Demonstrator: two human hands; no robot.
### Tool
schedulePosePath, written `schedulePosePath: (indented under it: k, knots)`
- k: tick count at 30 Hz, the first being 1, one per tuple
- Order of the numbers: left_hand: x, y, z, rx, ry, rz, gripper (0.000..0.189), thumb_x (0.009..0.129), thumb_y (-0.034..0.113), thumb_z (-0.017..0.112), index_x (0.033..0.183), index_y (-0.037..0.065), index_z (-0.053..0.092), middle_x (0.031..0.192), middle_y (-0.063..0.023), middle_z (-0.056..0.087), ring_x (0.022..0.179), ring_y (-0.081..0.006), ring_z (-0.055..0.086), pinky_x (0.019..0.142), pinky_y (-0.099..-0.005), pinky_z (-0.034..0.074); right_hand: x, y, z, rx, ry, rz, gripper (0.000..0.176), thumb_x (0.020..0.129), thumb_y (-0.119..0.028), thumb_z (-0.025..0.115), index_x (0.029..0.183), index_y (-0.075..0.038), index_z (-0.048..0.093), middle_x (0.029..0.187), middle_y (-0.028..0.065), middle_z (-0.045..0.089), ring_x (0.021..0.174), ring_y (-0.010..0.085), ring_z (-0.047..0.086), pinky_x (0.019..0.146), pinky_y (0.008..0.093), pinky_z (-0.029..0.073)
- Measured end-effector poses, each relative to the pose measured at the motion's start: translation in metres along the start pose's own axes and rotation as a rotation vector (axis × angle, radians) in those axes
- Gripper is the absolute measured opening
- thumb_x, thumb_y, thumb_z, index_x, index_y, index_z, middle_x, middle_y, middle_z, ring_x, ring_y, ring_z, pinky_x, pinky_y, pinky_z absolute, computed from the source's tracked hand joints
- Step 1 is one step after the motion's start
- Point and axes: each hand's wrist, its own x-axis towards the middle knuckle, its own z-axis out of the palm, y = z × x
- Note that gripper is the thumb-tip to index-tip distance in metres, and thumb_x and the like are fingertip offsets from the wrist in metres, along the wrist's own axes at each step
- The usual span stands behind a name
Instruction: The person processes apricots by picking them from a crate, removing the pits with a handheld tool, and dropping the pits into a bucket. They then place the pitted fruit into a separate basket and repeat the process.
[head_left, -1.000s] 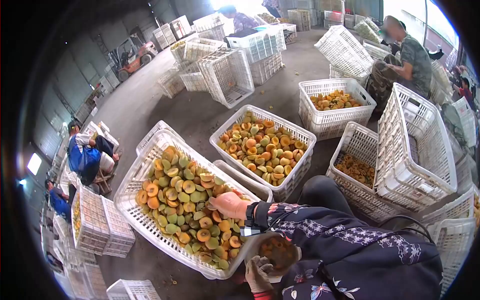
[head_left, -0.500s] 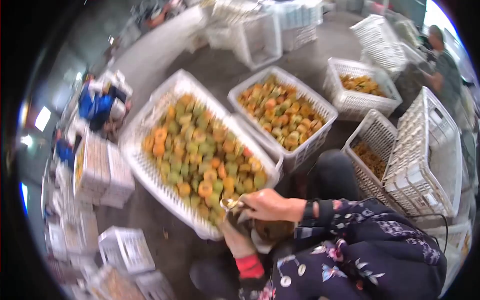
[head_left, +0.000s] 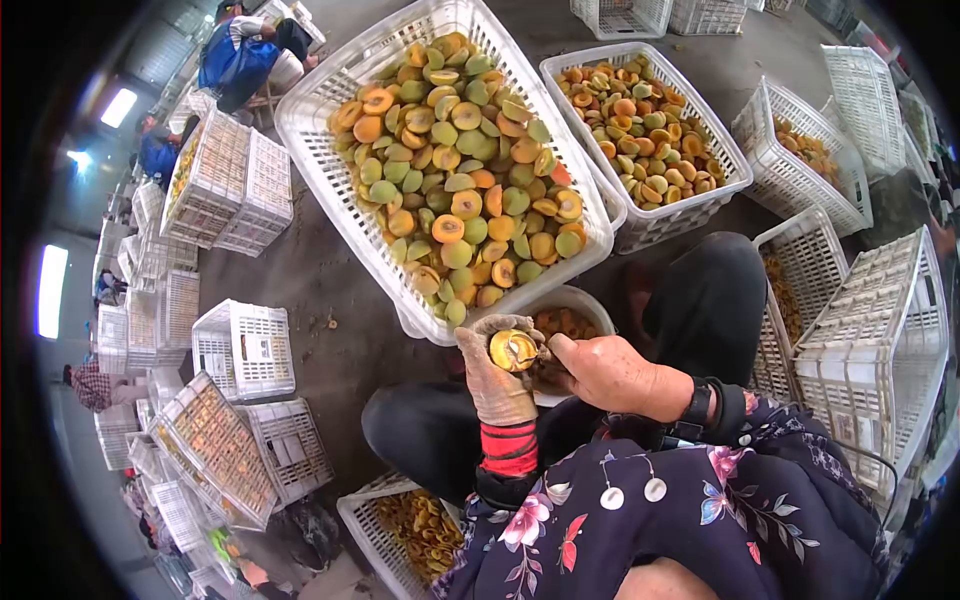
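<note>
My left hand (head_left: 495, 385), in a worn work glove with a red striped cuff, is closed around a halved peach (head_left: 507, 346), its yellow cut face up. My bare right hand (head_left: 622, 376) is closed on a small metal pitting tool (head_left: 521, 352), whose curved end touches the cut face; its handle is hidden. Below the hands stands a bucket (head_left: 607, 318) with brown pits (head_left: 566, 324) in it. Just beyond, a big white crate (head_left: 305, 130) is heaped with green and orange peach halves (head_left: 440, 165).
A second white crate (head_left: 735, 165) of peach halves stands at the right. Another crate (head_left: 375, 545) by my left leg holds yellow pieces. White crates (head_left: 245, 350) are stacked on both sides. A person in blue (head_left: 235, 65) sits at the upper left.
My view has tilted downward and steadied, so the crates appear higher. The hands are now closer in view, the left holding the peach half with its cut face showing.
</note>
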Motion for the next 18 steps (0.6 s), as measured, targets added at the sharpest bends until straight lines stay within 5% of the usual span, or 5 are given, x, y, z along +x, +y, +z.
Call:
schedulePosePath:
  k: [8, 14, 16, 18]
  knots:
    - [0.000, -0.001, -0.004, 0.052, 0.048, 0.041, 0.061, 0.097, 0.060, 0.045, 0.107, 0.002, 0.058, 0.078, -0.0134, 0.064, 0.068, -0.0233, 0.063, 0.062, -0.0336, 0.054, -0.001, -0.007, 0.005, -0.026, -0.002, -0.020, 0.023, 0.088, -0.017, 0.062, 0.094, 0.000, 0.048, 0.067, 0.0193, 0.063, 0.066, 0.0397, 0.065, 0.058, 0.0473, 0.052]
    - [-0.004, -0.003, -0.008, 0.263, 0.075, 0.120, 0.058, 0.102, 0.053, 0.038, 0.108, -0.001, 0.058, 0.078, -0.0112, 0.064, 0.067, -0.0171, 0.061, 0.063, -0.0274, 0.050, -0.002, -0.002, 0.019, -0.159, -0.018, -0.008, 0.021, 0.088, -0.015, 0.061, 0.095, 0.000, 0.048, 0.066, 0.0186, 0.062, 0.061, 0.0394, 0.064, 0.052, 0.0468, 0.050]
    - [-0.002, -0.002, -0.012, 0.250, 0.052, 0.114, 0.056, 0.100, 0.055, 0.044, 0.106, 0.001, 0.058, 0.074, -0.0130, 0.063, 0.060, -0.0197, 0.061, 0.053, -0.0299, 0.052, -0.003, -0.002, 0.018, 0.074, -0.053, -0.014, 0.022, 0.089, -0.015, 0.061, 0.096, 0.001, 0.047, 0.066, 0.0208, 0.061, 0.064, 0.0423, 0.063, 0.055, 0.0491, 0.050]
    - [-0.003, 0.001, -0.012, 0.250, 0.031, 0.072, 0.056, 0.101, 0.052, 0.041, 0.106, 0.000, 0.059, 0.075, -0.0117, 0.063, 0.063, -0.0186, 0.060, 0.057, -0.0290, 0.050, -0.004, 0.002, 0.020, 0.156, -0.074, -0.019, 0.024, 0.090, -0.016, 0.061, 0.097, 0.000, 0.046, 0.067, 0.0223, 0.061, 0.066, 0.0437, 0.062, 0.058, 0.0503, 0.049]
